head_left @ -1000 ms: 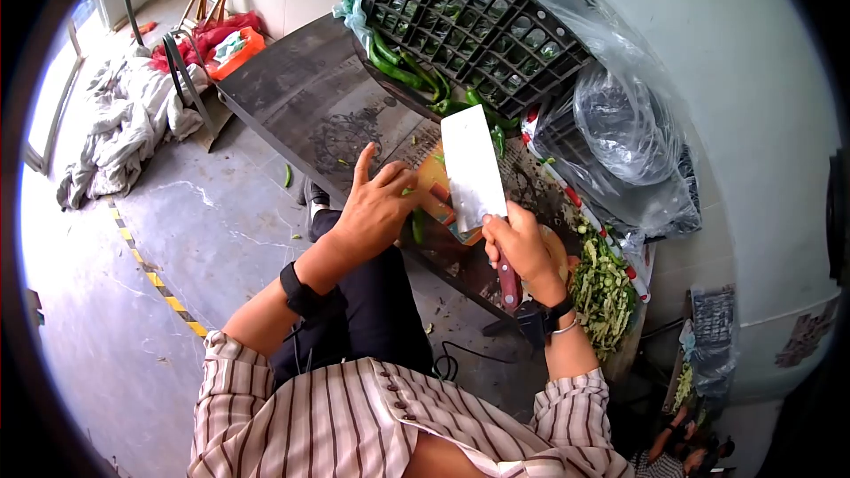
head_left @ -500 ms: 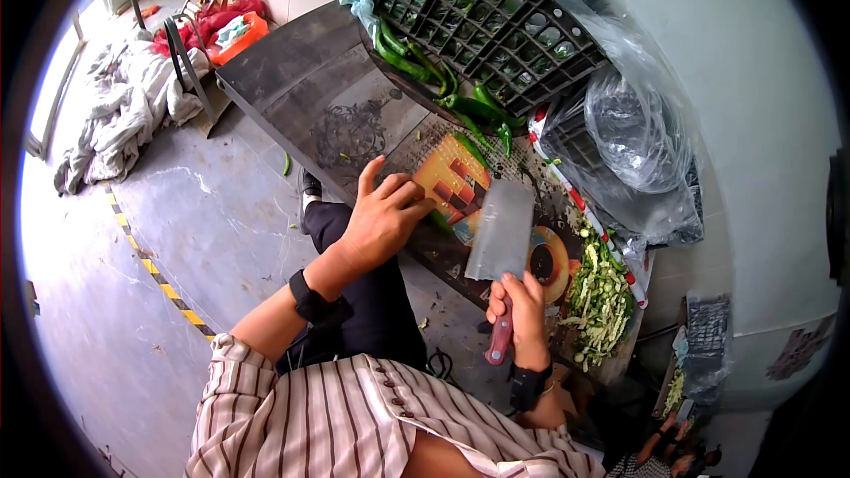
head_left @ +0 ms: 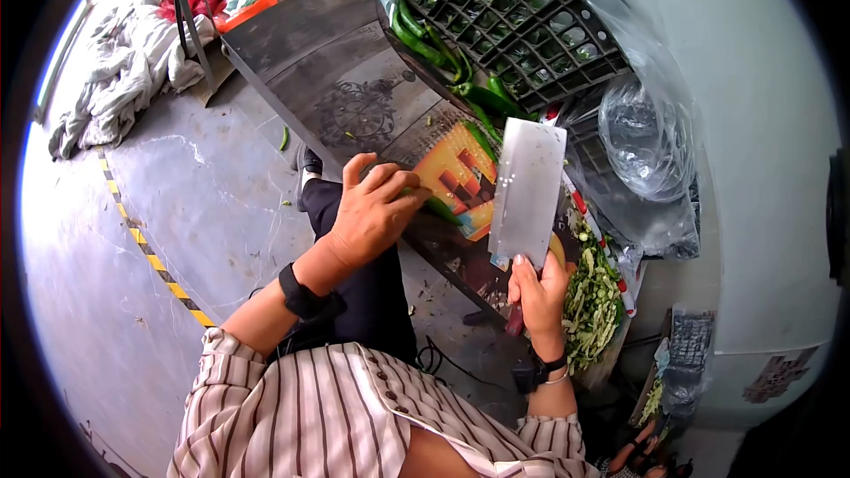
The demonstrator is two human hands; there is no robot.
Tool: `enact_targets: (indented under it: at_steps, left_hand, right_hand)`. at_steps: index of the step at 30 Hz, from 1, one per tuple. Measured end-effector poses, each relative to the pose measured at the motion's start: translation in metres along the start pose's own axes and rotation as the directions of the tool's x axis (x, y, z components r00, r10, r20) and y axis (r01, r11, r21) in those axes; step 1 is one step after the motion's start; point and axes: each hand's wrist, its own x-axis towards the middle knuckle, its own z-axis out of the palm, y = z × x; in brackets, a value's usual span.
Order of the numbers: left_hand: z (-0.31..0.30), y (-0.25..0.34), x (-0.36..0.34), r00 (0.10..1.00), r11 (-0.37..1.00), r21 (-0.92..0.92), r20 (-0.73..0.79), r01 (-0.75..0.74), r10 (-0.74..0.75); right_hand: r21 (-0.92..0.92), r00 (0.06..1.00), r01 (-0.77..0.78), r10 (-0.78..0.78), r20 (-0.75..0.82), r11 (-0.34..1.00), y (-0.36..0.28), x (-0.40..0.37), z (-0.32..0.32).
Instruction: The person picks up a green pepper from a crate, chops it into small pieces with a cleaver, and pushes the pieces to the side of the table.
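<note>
My left hand (head_left: 376, 217) has its fingers curled over a green chili pepper (head_left: 440, 206), whose end sticks out past the fingertips onto an orange patterned cutting board (head_left: 434, 165). My right hand (head_left: 542, 296) is wrapped around the handle of a cleaver (head_left: 529, 184). The broad blade faces me, dotted with small bits, and covers part of the board. Beyond the blade's left edge, a green pepper piece (head_left: 479, 139) lies at the board's far side. Chopped green pepper (head_left: 591, 308) is heaped just right of my right hand.
Whole green peppers (head_left: 425, 46) lie beside a black plastic crate (head_left: 522, 22) at the back. Clear plastic bags (head_left: 646, 142) bulge on the right. The dark table (head_left: 301, 35) stretches to the far left. Other people's arms (head_left: 645, 451) show at the lower right.
The cleaver has moved up and slightly right, its flat side now turned more toward me. My left hand stays on the pepper. The whole view has shifted slightly.
</note>
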Motion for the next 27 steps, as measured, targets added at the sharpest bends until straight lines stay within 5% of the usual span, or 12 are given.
enact_targets:
  at_steps: [4, 7, 15, 21, 23, 27]
  left_hand:
    - [-0.009, -0.006, -0.007, 0.999, 0.999, 0.03, 0.018, 0.032, -0.033]
    - [-0.009, -0.008, -0.011, 0.999, 0.998, 0.05, 0.03, 0.032, -0.034]
    - [0.0, -0.025, 0.007, 0.992, 0.996, 0.037, 0.1, -0.08, 0.076]
    - [0.001, -0.019, -0.001, 0.999, 1.0, 0.005, 0.047, 0.012, -0.012]
    - [0.0, -0.017, -0.001, 0.998, 0.999, 0.025, 0.057, 0.025, -0.026]
    - [0.003, -0.014, -0.001, 0.997, 0.997, 0.054, 0.06, 0.052, -0.056]
  right_hand:
    - [-0.179, 0.995, 0.056, -0.039, 0.097, 0.982, -0.011, 0.023, 0.006]
    - [-0.522, 0.961, 0.258, -0.158, 0.229, 0.813, -0.022, 0.037, 0.014]
    - [-0.484, 0.94, 0.303, -0.172, 0.296, 0.821, -0.017, 0.051, 0.029]
    - [-0.315, 0.974, 0.162, -0.1, 0.201, 0.935, 0.005, 0.043, 0.036]
    - [-0.237, 0.979, 0.015, 0.034, 0.203, 0.971, -0.002, 0.037, 0.04]
    - [-0.264, 0.978, 0.064, -0.009, 0.207, 0.963, 0.0, 0.032, 0.047]
